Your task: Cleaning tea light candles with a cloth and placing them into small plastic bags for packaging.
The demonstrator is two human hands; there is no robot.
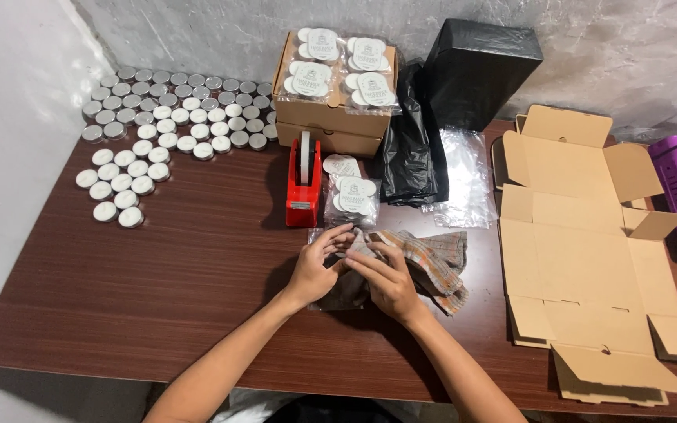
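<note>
Hands, 2 [316, 269] [385, 278], pinching 1 plaid cloth [432, 262].

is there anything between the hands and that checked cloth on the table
Nothing visible. The left hand and right hand both rest right on the checked cloth, fingers meeting over its left end. The red tape dispenser stands apart, behind them.
</note>
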